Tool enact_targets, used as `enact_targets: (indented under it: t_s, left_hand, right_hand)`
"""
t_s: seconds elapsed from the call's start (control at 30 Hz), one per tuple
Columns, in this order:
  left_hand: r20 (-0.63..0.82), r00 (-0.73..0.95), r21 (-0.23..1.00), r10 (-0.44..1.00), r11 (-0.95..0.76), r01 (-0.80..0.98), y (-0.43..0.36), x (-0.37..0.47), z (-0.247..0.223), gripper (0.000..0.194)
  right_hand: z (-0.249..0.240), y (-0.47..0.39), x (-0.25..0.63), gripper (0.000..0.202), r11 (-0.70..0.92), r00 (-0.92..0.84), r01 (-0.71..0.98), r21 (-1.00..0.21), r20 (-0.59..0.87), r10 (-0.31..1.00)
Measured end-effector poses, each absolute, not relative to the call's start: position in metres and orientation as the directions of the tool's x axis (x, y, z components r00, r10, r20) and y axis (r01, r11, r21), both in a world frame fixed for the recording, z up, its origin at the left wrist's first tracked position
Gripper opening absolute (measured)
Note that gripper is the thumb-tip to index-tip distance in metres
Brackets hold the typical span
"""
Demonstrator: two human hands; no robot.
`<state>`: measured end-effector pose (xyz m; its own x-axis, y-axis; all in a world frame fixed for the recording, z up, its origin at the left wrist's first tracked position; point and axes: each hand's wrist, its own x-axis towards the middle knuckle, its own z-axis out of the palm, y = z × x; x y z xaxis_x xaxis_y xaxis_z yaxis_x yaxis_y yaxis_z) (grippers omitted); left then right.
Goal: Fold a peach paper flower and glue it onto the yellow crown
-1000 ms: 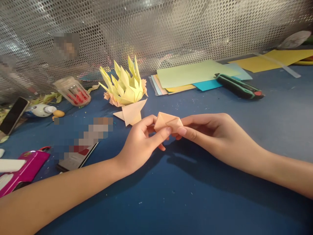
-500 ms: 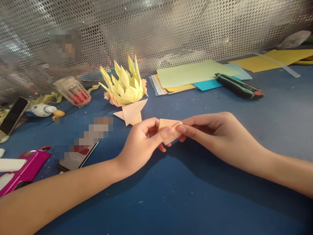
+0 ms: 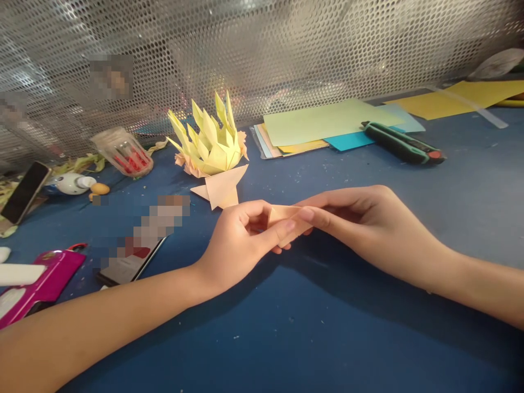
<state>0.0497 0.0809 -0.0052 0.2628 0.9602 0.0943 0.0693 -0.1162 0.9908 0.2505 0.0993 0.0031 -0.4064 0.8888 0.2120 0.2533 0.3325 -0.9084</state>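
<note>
Between my two hands is a small folded piece of peach paper (image 3: 282, 214), held above the blue table. My left hand (image 3: 245, 234) pinches its left side, thumb across the front and fingers behind. The right side is pinched by my right hand (image 3: 356, 218), with the thumb on the paper's edge; part of the paper is covered by both thumbs. Just behind my left hand lies another folded peach paper piece (image 3: 223, 185) with pointed flaps. It sits by a yellow-green folded paper flower (image 3: 215, 142) with upright petals and peach pieces around its base.
Coloured paper sheets (image 3: 311, 124) are stacked at the back, with a green and black utility knife (image 3: 403, 143) at their right. A clear jar (image 3: 123, 153), a phone (image 3: 135, 259) and a magenta tool (image 3: 53, 281) are at left. A perforated metal panel (image 3: 286, 49) stands behind.
The peach paper has tilted and shifted slightly right and down in my fingers. Both thumbs moved a little to the right along it. The objects around have stayed in place.
</note>
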Motion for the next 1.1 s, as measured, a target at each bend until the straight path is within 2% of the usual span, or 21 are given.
enact_targets:
  t_s: [0.1, 0.33, 0.47, 0.53, 0.67, 0.8, 0.97, 1.1]
  left_hand:
    - [0.091, 0.287, 0.987, 0.954, -0.124, 0.099, 0.079, 0.049, -0.004, 0.032]
    - [0.075, 0.328, 0.981, 0.942, -0.129, 0.147, 0.077, 0.047, -0.004, 0.024]
    - [0.096, 0.315, 0.971, 0.944, -0.159, 0.179, 0.079, 0.047, -0.004, 0.022]
    - [0.096, 0.300, 0.983, 0.949, -0.138, 0.122, 0.080, 0.048, -0.004, 0.022]
    - [0.055, 0.242, 0.998, 0.969, -0.044, -0.052, 0.082, 0.049, -0.006, 0.015]
    - [0.048, 0.240, 0.990, 0.970, -0.014, -0.142, 0.084, 0.049, -0.009, 0.015]
    - [0.098, 0.230, 0.995, 0.968, -0.087, -0.055, 0.084, 0.045, -0.012, 0.018]
    - [0.063, 0.241, 0.997, 0.968, -0.053, -0.049, 0.084, 0.045, -0.012, 0.013]
  right_hand:
    - [0.005, 0.096, 0.250, 0.024, 0.392, -0.414, 0.302, -0.869, 0.251, 0.875]
    - [0.006, 0.090, 0.248, 0.018, 0.545, -0.396, 0.378, -0.749, 0.401, 0.826]
    - [0.003, 0.095, 0.250, 0.021, 0.516, -0.368, 0.424, -0.744, 0.379, 0.849]
    - [0.000, 0.098, 0.250, 0.026, 0.479, -0.340, 0.426, -0.768, 0.355, 0.871]
    - [-0.005, 0.100, 0.251, 0.047, 0.476, -0.346, 0.303, -0.826, 0.370, 0.862]
    - [-0.008, 0.100, 0.251, 0.038, 0.493, -0.346, 0.260, -0.830, 0.396, 0.850]
    - [-0.006, 0.100, 0.251, 0.019, 0.496, -0.371, 0.254, -0.831, 0.389, 0.843]
    - [-0.005, 0.099, 0.250, 0.014, 0.491, -0.377, 0.218, -0.843, 0.392, 0.839]
